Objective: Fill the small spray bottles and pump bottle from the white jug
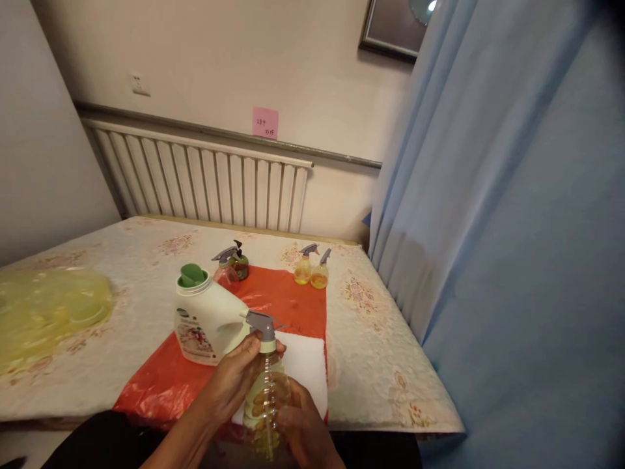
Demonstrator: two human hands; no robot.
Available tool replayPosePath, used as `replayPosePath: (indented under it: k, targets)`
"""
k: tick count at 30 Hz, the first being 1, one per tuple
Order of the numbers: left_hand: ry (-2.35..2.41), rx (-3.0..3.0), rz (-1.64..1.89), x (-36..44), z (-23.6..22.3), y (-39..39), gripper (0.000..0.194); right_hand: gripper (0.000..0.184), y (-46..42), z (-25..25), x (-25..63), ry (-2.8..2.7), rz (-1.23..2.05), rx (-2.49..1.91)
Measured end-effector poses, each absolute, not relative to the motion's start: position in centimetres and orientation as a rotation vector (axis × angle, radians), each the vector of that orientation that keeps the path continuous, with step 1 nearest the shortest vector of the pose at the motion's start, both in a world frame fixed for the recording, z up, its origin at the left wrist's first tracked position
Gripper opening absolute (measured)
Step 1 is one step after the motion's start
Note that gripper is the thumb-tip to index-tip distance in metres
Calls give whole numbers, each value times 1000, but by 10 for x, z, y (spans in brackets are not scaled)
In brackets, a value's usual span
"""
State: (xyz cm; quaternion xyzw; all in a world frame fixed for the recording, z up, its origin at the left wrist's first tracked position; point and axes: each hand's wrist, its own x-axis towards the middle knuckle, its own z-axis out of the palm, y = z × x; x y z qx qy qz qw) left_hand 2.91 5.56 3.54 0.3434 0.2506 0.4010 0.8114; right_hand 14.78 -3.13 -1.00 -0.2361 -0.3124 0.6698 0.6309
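Close to my body I hold a clear ribbed spray bottle (267,391) with a grey trigger head, tilted toward me over the mattress edge. My left hand (244,361) grips its neck just under the trigger head. Lower down, my right hand (300,417) wraps round the bottle's body, and its fingers show through the plastic. Some yellowish liquid appears near the bottom. Just left of the bottle stands a white detergent jug (209,319) with a green piece in its mouth. A white foam sheet (307,371) lies behind my hands.
A red plastic sheet (288,303) covers part of the flowered mattress (381,352). Two yellow spray bottles (319,277) stand at its back right, a pink spray bottle (226,273) and a dark green bottle (239,266) at back left. Yellow plastic (49,312) lies left; a blue curtain (488,228) hangs right.
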Motion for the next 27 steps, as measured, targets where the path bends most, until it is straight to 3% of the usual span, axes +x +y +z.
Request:
replayPosePath:
  k: [7,16,19,21,27]
  targets:
    - [574,665,900,33,30,58,35,54,-33,-7,148,-721,1530,-603]
    - [498,690,834,30,36,56,26,56,-34,-7,150,-743,1552,-542]
    - [504,664,846,32,36,55,32,57,-34,-7,149,-752,1544,-564]
    - [533,651,841,31,36,55,38,59,-34,-8,150,-770,1524,-594]
    - [517,735,742,27,34,56,31,71,-35,-14,156,-866,1519,-680]
